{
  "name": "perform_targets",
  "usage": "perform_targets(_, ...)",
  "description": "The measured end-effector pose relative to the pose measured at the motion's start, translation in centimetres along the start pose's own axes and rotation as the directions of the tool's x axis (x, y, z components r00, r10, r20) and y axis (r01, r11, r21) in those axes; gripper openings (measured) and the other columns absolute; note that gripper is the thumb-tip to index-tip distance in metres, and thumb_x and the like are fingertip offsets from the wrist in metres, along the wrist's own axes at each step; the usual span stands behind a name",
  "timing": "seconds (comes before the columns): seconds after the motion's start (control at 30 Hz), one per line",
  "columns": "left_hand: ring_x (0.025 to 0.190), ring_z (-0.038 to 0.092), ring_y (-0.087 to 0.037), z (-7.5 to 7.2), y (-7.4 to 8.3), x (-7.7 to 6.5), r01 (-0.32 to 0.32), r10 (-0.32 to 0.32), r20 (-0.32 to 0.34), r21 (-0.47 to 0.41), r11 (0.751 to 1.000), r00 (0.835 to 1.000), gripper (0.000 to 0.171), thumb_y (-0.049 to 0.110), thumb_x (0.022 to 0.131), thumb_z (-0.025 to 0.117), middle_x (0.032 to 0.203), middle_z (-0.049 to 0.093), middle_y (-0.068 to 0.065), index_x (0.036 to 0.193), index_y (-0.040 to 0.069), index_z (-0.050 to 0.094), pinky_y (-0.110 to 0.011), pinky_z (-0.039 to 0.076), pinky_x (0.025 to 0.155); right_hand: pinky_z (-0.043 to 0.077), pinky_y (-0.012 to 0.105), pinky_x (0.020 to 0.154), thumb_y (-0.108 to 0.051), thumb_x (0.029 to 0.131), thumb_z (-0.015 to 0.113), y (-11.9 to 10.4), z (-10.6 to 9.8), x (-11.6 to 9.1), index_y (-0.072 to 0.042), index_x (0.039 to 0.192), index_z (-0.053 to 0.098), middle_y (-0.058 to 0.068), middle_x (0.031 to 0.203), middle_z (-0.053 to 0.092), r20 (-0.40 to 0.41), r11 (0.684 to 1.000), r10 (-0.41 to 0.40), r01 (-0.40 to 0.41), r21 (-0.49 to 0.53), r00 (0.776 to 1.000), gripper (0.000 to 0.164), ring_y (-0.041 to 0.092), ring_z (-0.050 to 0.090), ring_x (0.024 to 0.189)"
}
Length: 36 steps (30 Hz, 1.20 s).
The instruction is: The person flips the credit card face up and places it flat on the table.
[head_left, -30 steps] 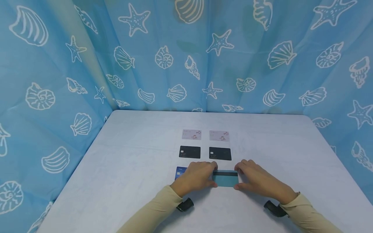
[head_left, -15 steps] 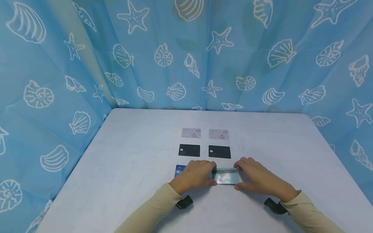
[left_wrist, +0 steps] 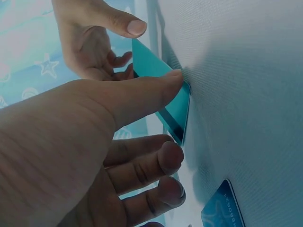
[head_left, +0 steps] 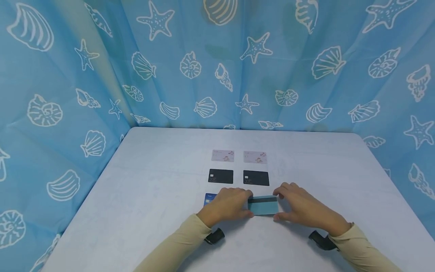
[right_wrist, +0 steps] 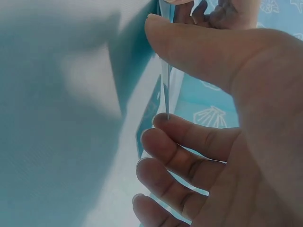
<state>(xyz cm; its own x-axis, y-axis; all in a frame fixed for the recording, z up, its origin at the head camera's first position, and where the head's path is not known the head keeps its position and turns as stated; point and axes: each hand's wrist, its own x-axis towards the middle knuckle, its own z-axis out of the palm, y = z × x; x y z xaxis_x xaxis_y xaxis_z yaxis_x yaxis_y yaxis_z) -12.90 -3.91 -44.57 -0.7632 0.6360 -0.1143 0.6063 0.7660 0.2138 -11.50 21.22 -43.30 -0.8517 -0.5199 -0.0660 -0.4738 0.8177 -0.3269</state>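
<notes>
A teal plastic card (head_left: pixel 263 206) with a dark stripe along its far edge is held level with the front of the card rows. My left hand (head_left: pixel 228 206) pinches its left end, thumb at the near edge and fingertips at the far edge. At the other end my right hand (head_left: pixel 302 207) grips it the same way. In the left wrist view the card (left_wrist: pixel 150 61) stands tilted off the cloth. The right wrist view shows the card (right_wrist: pixel 165 90) nearly edge-on, between thumb and index finger. Left of it, a blue card (head_left: pixel 209 198) lies mostly hidden behind my left hand.
Two black VIP cards (head_left: pixel 221 176) lie side by side on the white table (head_left: pixel 163 181), just beyond my hands. Farther back are two pale pink cards (head_left: pixel 223 155). A blue curtain (head_left: pixel 190 90) with shell and starfish drawings hangs behind and beside the table.
The teal card's tilt varies between frames: a bright glare covered it half a second ago, and now its plain teal face and dark stripe show. Both hands stay almost in place.
</notes>
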Motion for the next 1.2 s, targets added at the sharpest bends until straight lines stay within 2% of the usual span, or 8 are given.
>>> perform_targets(0.13, 0.078, 0.060, -0.007, 0.0, -0.1, 0.0, -0.006, 0.006, -0.021, 0.008, 1.000, 1.000, 0.054, 0.049, 0.090, 0.078, 0.108, 0.075, 0.004, 0.131, 0.015, 0.066, -0.026, 0.049, 0.064, 0.051, 0.037, 0.082, -0.046, 0.076, 0.090, 0.0, -0.2, 0.0, -0.012, 0.123, 0.067, -0.007, 0.102, 0.063, -0.005, 1.000, 0.005, -0.005, -0.007, 1.000, 0.063, 0.011, 0.053, 0.094)
perform_targets(0.33, 0.097, 0.071, -0.011, 0.0, -0.1, 0.0, -0.008, 0.009, -0.059, 0.016, 1.000, 0.998, 0.061, 0.051, 0.091, 0.076, 0.121, 0.075, 0.003, 0.139, 0.015, 0.063, -0.030, 0.056, 0.075, 0.051, 0.038, 0.081, -0.047, 0.075, 0.090, 0.0, -0.6, 0.1, -0.013, 0.123, 0.067, -0.006, 0.102, 0.063, -0.007, 1.000, 0.011, -0.011, -0.008, 1.000, 0.063, 0.012, 0.054, 0.094)
perform_targets(0.57, 0.111, 0.072, -0.013, -0.3, 0.1, -0.1, -0.024, 0.024, -0.086, 0.005, 1.000, 0.996, 0.063, 0.053, 0.093, 0.072, 0.131, 0.073, 0.002, 0.142, 0.015, 0.061, -0.031, 0.058, 0.082, 0.051, 0.039, 0.082, -0.047, 0.075, 0.090, 0.0, -0.9, 0.2, -0.014, 0.123, 0.066, -0.005, 0.104, 0.063, -0.016, 1.000, 0.006, -0.006, 0.007, 1.000, 0.063, 0.014, 0.054, 0.096)
perform_targets(0.67, 0.110, 0.071, -0.011, -0.4, 0.2, -0.1, -0.033, 0.032, -0.088, -0.010, 0.999, 0.996, 0.063, 0.054, 0.093, 0.072, 0.132, 0.073, 0.002, 0.142, 0.015, 0.061, -0.029, 0.058, 0.082, 0.051, 0.040, 0.082, -0.048, 0.076, 0.090, -0.2, -1.1, 0.2, -0.015, 0.123, 0.066, -0.005, 0.105, 0.063, -0.014, 1.000, 0.006, -0.006, 0.012, 1.000, 0.062, 0.015, 0.054, 0.096)
perform_targets(1.0, 0.091, 0.064, -0.004, -0.4, 0.4, 0.0, -0.050, 0.045, -0.114, -0.047, 0.998, 0.992, 0.062, 0.053, 0.093, 0.072, 0.128, 0.073, 0.003, 0.141, 0.016, 0.061, -0.020, 0.051, 0.071, 0.051, 0.041, 0.082, -0.049, 0.077, 0.089, -0.4, -1.5, 0.2, -0.016, 0.123, 0.066, -0.004, 0.105, 0.063, -0.045, 1.000, 0.000, 0.001, 0.011, 0.999, 0.061, 0.017, 0.055, 0.097)
perform_targets(1.2, 0.095, 0.067, -0.005, -0.3, 0.5, 0.1, -0.047, 0.040, -0.127, -0.058, 0.997, 0.991, 0.064, 0.055, 0.093, 0.071, 0.132, 0.072, 0.002, 0.143, 0.017, 0.060, -0.019, 0.052, 0.073, 0.051, 0.042, 0.083, -0.047, 0.078, 0.089, -0.5, -1.6, 0.2, -0.015, 0.123, 0.066, -0.004, 0.105, 0.062, -0.059, 1.000, -0.010, 0.011, 0.021, 0.998, 0.060, 0.018, 0.055, 0.098)
